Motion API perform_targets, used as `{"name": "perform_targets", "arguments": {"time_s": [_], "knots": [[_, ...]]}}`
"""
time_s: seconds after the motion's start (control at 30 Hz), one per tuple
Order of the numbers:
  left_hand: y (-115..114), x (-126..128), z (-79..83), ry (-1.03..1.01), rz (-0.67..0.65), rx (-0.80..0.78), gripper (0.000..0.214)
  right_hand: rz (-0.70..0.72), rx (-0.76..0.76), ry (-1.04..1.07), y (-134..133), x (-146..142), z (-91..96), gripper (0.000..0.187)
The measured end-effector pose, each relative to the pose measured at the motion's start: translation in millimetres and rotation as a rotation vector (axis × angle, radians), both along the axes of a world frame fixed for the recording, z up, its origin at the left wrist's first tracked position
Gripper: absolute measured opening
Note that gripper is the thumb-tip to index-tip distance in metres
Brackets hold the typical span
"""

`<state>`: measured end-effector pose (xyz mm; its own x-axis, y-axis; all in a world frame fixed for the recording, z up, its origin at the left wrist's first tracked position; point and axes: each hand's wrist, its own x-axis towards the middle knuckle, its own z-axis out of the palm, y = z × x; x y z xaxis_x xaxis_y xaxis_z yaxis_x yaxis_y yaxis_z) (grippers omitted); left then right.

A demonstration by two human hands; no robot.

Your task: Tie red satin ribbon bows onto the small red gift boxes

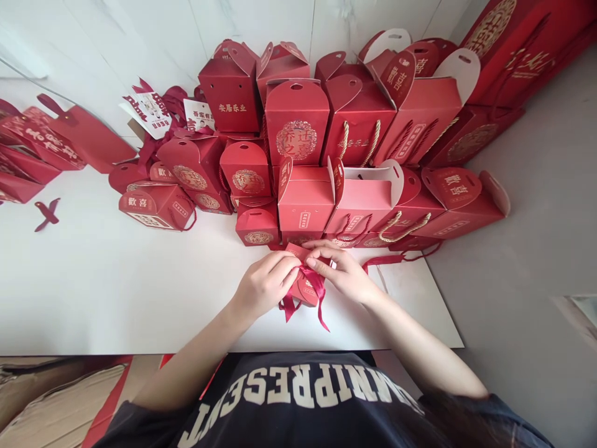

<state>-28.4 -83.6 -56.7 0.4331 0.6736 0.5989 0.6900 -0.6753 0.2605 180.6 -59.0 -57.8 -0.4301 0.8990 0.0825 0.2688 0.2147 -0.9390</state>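
A small red gift box (305,289) stands on the white table (116,280) close to my body. A dark red ribbon (317,292) is wrapped over it, with loose ends trailing down toward me. My left hand (265,283) is closed, its fingers pinching the ribbon at the box's top left. From the right, my right hand (342,267) pinches the same ribbon, fingers curled over the box's top. The fingertips of both hands meet above the box.
Several red gift boxes (298,124) with handles and rope cords are stacked along the back wall. Flat unfolded boxes (37,143) lie at the far left, and a ribbon scrap (46,214) lies near them. Cardboard (56,404) sits below the table's front edge.
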Motion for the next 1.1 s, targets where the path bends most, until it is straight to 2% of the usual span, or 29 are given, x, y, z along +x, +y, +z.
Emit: {"name": "perform_targets", "arguments": {"time_s": [0.13,0.3,0.37,0.47,0.53,0.6,0.7,0.77,0.9,1.1], "knots": [[-2,0,-3.6,-0.040,-0.013,0.000,0.011,0.007,-0.149,0.095,5,-4,-1.9,0.025],[-1,-1,-8.4,-0.037,-0.003,-0.022,0.010,0.044,-0.238,0.167,10,-4,-1.6,0.025],[-2,-1,-5.8,-0.037,0.012,-0.029,0.008,0.047,-0.261,0.187,11,-3,-4.7,0.023],[-5,-1,6.7,-0.021,0.105,-0.051,0.005,0.032,-0.278,0.208,12,-2,-10.2,0.021],[-9,-2,18.1,-0.021,0.160,-0.166,0.012,0.030,-0.281,0.210,11,-2,-11.8,0.020],[-12,-3,27.7,-0.054,0.192,-0.361,0.018,0.035,-0.277,0.205,11,-2,-11.0,0.020],[-12,-1,33.7,-0.136,0.263,-0.586,0.031,0.033,-0.264,0.190,10,-2,-6.8,0.021],[-10,0,32.7,-0.188,0.280,-0.645,0.032,0.034,-0.261,0.178,9,-2,-3.7,0.021],[-3,2,26.6,-0.308,0.199,-0.739,0.022,0.028,-0.244,0.142,7,-2,-0.3,0.024],[-1,-6,25.1,-0.428,0.124,-0.911,0.023,0.050,-0.223,0.090,4,-1,3.9,0.029]]}}
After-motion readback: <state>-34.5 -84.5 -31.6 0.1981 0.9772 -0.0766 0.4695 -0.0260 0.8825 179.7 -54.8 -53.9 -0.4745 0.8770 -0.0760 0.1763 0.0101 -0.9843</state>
